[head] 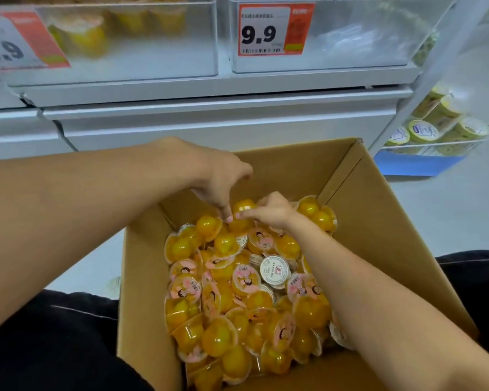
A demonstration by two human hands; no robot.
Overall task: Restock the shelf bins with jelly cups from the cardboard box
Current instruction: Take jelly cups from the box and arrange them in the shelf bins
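both hands are reaching into the open cardboard box (pixel 378 221), which is sitting on the floor in front of the shelf. the left hand (pixel 209 176) is pointing its fingers down and touching a yellow jelly cup (pixel 243 207) at the far end of the heap, fingertips pressed close together. the right hand (pixel 271 211) is curling its fingers at the same cup from the other side, seemingly pinching it, though the grip is partly hidden. the jelly cups (pixel 237 306) are lying in a loose pile filling the box, some lid up, some dome up. above, two clear shelf bins are standing side by side: the left bin (pixel 124 63) is holding a few yellow cups, and the right bin (pixel 350 52) is bearing a 9.9 price tag (pixel 274 29).
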